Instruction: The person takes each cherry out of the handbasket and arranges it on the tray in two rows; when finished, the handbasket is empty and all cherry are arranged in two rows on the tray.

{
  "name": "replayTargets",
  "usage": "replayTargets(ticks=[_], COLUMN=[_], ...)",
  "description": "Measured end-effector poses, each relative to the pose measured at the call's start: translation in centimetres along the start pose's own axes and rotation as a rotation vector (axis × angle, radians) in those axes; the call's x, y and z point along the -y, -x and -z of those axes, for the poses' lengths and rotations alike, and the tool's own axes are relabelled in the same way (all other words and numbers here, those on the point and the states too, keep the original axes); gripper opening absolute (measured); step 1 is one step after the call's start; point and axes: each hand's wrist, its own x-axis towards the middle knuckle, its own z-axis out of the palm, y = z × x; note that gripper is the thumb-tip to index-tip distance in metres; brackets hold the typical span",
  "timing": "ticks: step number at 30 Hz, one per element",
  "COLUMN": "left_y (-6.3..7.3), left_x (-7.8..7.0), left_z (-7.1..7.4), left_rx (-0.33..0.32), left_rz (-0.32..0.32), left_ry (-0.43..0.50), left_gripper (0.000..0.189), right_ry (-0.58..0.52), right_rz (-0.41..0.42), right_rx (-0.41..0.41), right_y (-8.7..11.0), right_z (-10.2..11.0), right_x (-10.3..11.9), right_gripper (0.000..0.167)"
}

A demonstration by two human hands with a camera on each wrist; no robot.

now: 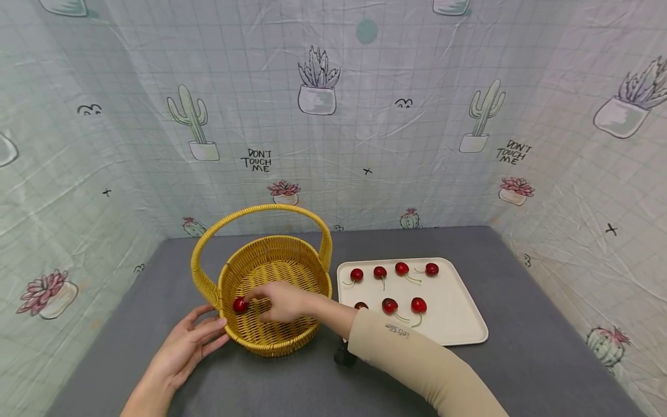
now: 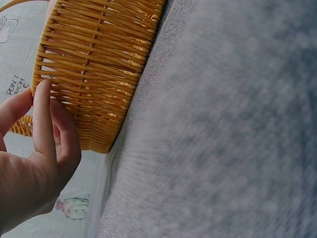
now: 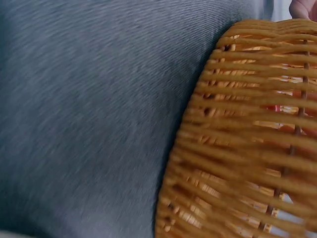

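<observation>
A yellow wicker basket (image 1: pixel 275 347) with a tall arched handle stands left of centre on the table. My left hand (image 1: pixel 182 347) grips its near left rim, thumb at the edge and fingers against the outer wall. The left wrist view shows this left hand (image 2: pixel 34 163) beside the woven wall. Inside the basket, my right hand (image 1: pixel 285 301) reaches a red cherry (image 1: pixel 240 304) at the left side. An index fingertip meets the cherry, while the thumb appears apart from it. In the right wrist view the basket wall (image 3: pixel 237 139) hides most of that hand.
To the right of the basket lies a cream tray (image 1: pixel 448 324) bearing several stemmed cherries (image 1: pixel 389 306) in two rows. My right sleeve (image 1: pixel 417 359) passes over its near left corner. A small black object (image 1: pixel 345 355) shows beside the sleeve. Patterned cloth (image 1: pixel 365 133) encloses the grey table (image 1: pixel 260 388).
</observation>
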Motion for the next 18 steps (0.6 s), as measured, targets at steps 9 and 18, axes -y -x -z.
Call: replayTargets(ticks=[9, 18], left_y=[0.0, 0.0], left_x=[0.0, 0.0], left_z=[0.0, 0.1], left_rx=[0.013, 0.013], left_rz=[-0.003, -0.006], left_ry=[-0.006, 0.003], left_gripper=[0.072, 0.069], right_ry=[-0.014, 0.015], right_rz=[-0.013, -0.044], right_rx=[0.003, 0.002], right_y=[-1.3, -2.3], right_z=[-0.8, -1.6], right_x=[0.2, 0.8], right_gripper=[0.049, 0.045])
